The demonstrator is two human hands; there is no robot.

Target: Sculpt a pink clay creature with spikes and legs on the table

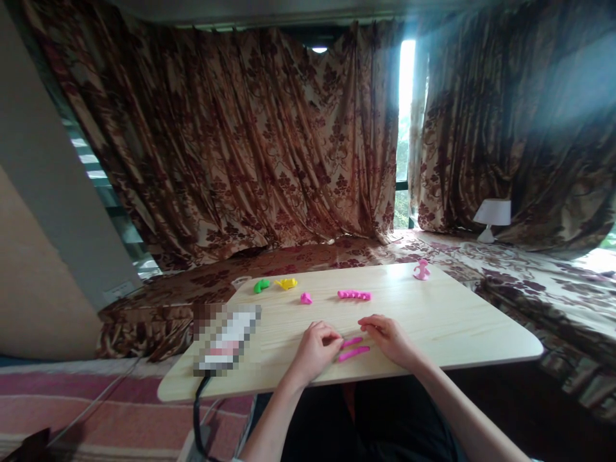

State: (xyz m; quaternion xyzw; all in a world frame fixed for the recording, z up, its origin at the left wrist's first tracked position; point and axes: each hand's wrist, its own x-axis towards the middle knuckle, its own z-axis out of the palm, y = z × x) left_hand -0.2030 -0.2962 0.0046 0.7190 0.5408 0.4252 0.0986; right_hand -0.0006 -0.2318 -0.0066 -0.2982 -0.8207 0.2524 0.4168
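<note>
Two thin pink strips of what looks like modelling clay lie side by side near the table's front edge: an upper strip [353, 342] and a lower strip [354, 353]. My left hand [317, 350] is closed, its thumb and fingers pinched at the left end of the upper strip. Just above that strip's right end is my right hand [387, 337], with curved fingers drawn together at the tips. Anything between those tips is too small to make out. Farther back lie a bumpy pink bar [355, 295] and a small pink lump [306, 298].
A green clay piece [261, 285] and a yellow one [287, 283] sit at the back left of the pale wooden table [462, 321]. A pink figure [422, 270] stands at the back right. At left is a blurred-out object [228, 340] with a black cable [197, 410].
</note>
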